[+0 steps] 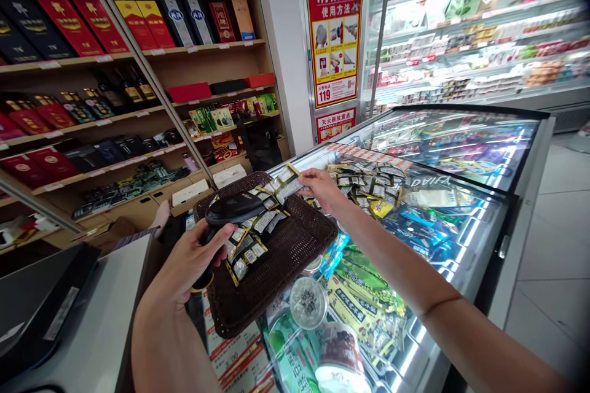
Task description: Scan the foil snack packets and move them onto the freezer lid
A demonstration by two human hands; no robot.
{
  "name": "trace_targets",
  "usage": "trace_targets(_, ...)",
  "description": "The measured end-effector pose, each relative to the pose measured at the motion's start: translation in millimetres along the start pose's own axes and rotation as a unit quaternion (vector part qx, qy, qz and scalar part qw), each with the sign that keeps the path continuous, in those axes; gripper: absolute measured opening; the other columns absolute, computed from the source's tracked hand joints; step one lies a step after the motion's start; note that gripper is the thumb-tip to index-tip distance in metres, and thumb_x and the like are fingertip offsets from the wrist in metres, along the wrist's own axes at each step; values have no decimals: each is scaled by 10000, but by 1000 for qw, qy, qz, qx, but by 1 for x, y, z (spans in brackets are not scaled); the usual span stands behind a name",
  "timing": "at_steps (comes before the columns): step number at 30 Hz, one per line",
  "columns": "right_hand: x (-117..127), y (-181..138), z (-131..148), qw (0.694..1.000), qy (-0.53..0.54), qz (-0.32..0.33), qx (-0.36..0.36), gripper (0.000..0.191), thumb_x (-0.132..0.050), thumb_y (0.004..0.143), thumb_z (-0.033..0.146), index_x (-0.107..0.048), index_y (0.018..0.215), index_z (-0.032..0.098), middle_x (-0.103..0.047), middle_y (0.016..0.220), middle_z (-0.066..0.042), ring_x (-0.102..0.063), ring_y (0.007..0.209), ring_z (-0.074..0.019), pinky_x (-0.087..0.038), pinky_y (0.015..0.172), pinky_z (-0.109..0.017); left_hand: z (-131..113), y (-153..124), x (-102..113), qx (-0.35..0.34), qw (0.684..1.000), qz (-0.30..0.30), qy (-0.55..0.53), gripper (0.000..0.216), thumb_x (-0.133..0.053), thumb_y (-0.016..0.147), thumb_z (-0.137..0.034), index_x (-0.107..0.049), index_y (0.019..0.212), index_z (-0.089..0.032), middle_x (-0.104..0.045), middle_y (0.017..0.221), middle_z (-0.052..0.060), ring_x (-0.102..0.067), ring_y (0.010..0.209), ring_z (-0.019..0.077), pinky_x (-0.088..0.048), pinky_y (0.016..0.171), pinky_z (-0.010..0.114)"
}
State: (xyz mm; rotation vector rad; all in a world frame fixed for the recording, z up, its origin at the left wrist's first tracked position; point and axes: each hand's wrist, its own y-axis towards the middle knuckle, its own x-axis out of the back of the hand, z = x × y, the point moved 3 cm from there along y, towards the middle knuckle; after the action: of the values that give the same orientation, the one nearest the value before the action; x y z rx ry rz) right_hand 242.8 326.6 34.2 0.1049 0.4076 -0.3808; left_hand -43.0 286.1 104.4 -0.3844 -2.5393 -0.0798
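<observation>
My left hand is closed round the handle of a black barcode scanner, whose head hangs over a dark woven basket. Several small silver-and-yellow sachets lie in the basket. My right hand pinches one sachet at the basket's far edge. Beyond that hand, a pile of the same sachets lies on the glass lid of a chest freezer.
The basket rests on the freezer lid, with frozen goods visible under the glass. A grey counter lies at the lower left. Shelves of boxed goods fill the left wall, a chilled display the right. A red fire-hydrant poster hangs ahead.
</observation>
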Motion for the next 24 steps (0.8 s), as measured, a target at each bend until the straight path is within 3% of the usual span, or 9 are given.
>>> trace_targets(3,23,21,-5,983,130,-126,-5,167,-582,735,2,-537,750,163,-595,763,4,-624,738,-108,-607,729,-265,5,-1,8,20,999,-20,-17,630,-674,616,-770,-589,893,-211,-571,559,-47,-483,531,135,-356,514,249)
trace_targets(6,55,39,-9,937,215,-274,1,250,-544,727,-48,-476,763,190,-547,738,44,-584,700,-70,-592,680,-195,12,-2,19,42,996,-64,-39,641,-699,588,-768,-591,880,-207,-578,553,-42,-486,532,135,-361,508,245)
trace_targets(9,70,46,-12,922,221,-317,-19,288,-497,749,-75,-412,735,201,-455,664,78,-486,585,-38,-525,581,-109,18,-3,31,55,988,-134,-47,615,-719,559,-765,-563,788,-216,-574,544,-42,-490,529,136,-360,502,242)
trace_targets(12,58,42,-17,937,212,-271,-62,302,-448,771,-91,-390,693,195,-409,604,78,-432,530,-37,-483,546,-86,21,-5,39,81,980,-177,-35,617,-736,534,-758,-592,783,-212,-567,558,-45,-522,554,151,-388,520,249)
trace_targets(18,4,10,-29,970,172,-83,-149,194,-535,815,-23,-553,734,152,-577,651,-2,-594,659,-85,-558,706,-180,26,-7,43,95,977,-192,-7,584,-699,624,-740,-612,820,-197,-567,592,-44,-557,586,161,-378,543,251)
trace_targets(21,-12,-1,-34,981,110,20,-157,151,-578,806,2,-600,801,151,-629,724,-13,-635,723,-90,-545,799,-205,28,-6,40,76,981,-177,-16,582,-677,650,-747,-595,813,-195,-560,562,-44,-544,562,166,-380,536,263)
trace_targets(24,-15,-5,-40,986,62,60,-140,140,-604,791,27,-620,837,159,-651,779,-12,-644,772,-91,-516,868,-223,27,-2,36,54,984,-171,-13,602,-669,633,-766,-615,805,-192,-548,553,-42,-525,540,167,-386,529,274)
